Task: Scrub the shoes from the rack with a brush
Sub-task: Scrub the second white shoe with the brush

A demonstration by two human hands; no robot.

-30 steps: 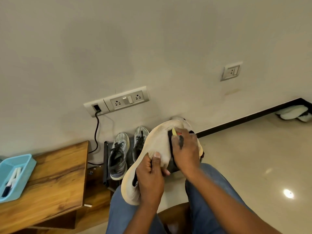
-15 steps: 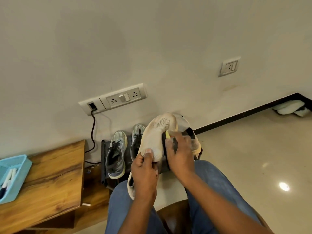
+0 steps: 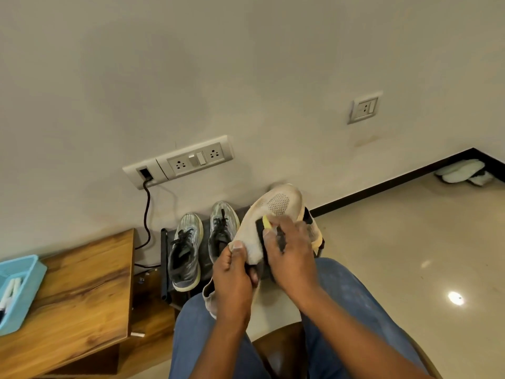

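Note:
A cream knit shoe (image 3: 266, 214) is held over my lap with its toe pointing away from me. My left hand (image 3: 232, 280) grips it at the heel end, thumb on the upper. My right hand (image 3: 289, 253) curls round a dark brush with a yellow part (image 3: 266, 222) and presses it against the shoe's side; most of the brush is hidden under the fingers. Behind the shoe, a pair of grey sneakers (image 3: 202, 244) stands on a low dark rack (image 3: 164, 263) against the wall.
A wooden table (image 3: 82, 291) stands at the left with a light blue tray (image 3: 19, 291) of pens on it. A black cable (image 3: 147, 214) hangs from the wall sockets. Pale footwear (image 3: 461, 172) lies in the far right corner. My knees in blue jeans fill the bottom.
My right hand has slid the brush a little toward the shoe's toe. The left hand keeps the same hold on the heel end. The view has shifted slightly.

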